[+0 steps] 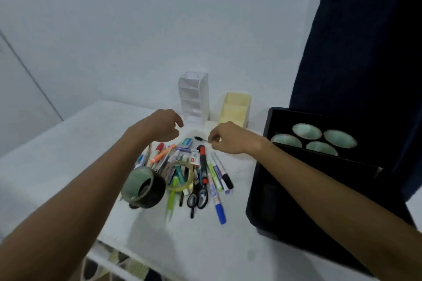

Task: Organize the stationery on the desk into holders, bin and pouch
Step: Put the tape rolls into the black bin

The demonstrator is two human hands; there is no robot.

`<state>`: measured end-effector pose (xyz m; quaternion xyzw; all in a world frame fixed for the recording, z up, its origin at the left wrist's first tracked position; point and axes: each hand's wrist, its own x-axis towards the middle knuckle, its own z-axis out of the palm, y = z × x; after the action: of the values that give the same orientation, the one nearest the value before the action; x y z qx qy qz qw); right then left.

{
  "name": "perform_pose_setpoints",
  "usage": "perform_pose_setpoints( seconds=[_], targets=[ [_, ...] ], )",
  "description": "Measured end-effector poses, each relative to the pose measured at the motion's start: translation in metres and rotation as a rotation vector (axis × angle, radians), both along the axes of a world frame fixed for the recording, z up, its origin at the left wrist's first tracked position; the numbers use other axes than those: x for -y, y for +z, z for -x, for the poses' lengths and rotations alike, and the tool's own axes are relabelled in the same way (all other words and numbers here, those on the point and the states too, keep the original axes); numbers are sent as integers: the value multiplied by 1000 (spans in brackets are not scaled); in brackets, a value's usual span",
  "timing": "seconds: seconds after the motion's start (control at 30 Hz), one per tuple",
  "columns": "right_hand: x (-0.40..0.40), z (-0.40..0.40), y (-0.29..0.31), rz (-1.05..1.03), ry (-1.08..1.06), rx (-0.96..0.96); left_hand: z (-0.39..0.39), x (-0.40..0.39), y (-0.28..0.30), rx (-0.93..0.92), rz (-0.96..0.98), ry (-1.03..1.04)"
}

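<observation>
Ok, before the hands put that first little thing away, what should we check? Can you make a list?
1. Right hand has hold of something: ok, its fingers pinch a small black item, too small to name.
2. Left hand free to help: ok, loosely curled, holding nothing.
3. White holder upright with open slots: ok.
4. Yellow holder upright with room inside: ok, its compartments look bare.
5. Pouch within sight: cannot tell, none clearly shows.
6. Pile of pens and scissors sorted: not ok, all in a heap on the desk.
</observation>
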<state>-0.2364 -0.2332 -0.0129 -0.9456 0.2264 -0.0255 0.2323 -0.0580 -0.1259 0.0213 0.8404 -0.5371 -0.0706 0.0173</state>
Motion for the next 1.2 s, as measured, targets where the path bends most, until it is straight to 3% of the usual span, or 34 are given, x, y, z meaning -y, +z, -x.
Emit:
perform_pose_setpoints(
  seconds=[0.17,0.27,0.4,0.73,0.93,1.2],
  targets=[
    [-29,-44,-24,21,52,-82,-35,-66,-23,-9,-249,159],
    [-45,-60,-40,83,13,-219,-45,-95,-40,-154,-361,236],
    [-64,-69,-61,54,-23,-258,-44,-116,-61,-431,-284,380],
    [-62,-70,-64,-88,-215,-96,-51,-99,-47,-417,-290,354],
    [-25,-38,-23,-146,-390,127,-47,-51,-8,-479,-88,296],
    [42,73,22,29,-766,303,22,50,37,-606,130,60]
  ],
)
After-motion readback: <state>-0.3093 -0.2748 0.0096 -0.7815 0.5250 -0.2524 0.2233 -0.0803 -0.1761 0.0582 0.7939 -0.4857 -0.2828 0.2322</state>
